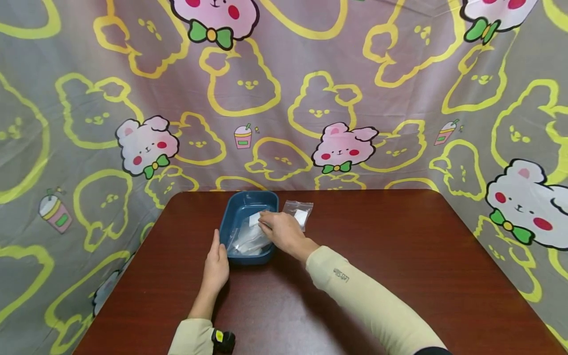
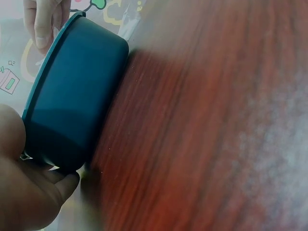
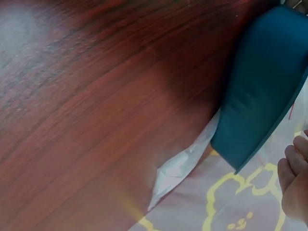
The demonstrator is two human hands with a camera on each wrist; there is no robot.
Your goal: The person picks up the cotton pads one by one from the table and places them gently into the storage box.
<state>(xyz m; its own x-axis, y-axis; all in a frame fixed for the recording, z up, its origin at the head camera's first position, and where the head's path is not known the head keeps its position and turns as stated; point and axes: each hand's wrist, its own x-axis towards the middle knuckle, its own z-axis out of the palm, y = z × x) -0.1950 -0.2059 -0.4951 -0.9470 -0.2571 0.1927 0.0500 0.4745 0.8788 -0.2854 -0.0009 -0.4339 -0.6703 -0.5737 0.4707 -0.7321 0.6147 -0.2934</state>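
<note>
A blue plastic basin stands on the table, holding clear plastic bags with whitish contents. Along its left wall lies my left hand, fingers fairly straight, pressing the outside. The left wrist view shows that hand touching a near corner of the basin. Over the basin's right side, my right hand pinches a clear bag with a white label. The basin wall hides the bags in the right wrist view, where only part of the right hand shows.
Another clear zip bag with a white label lies on the table just right of the basin. The dark reddish-brown wooden table extends to the right. A cartoon-printed cloth hangs behind and at both sides.
</note>
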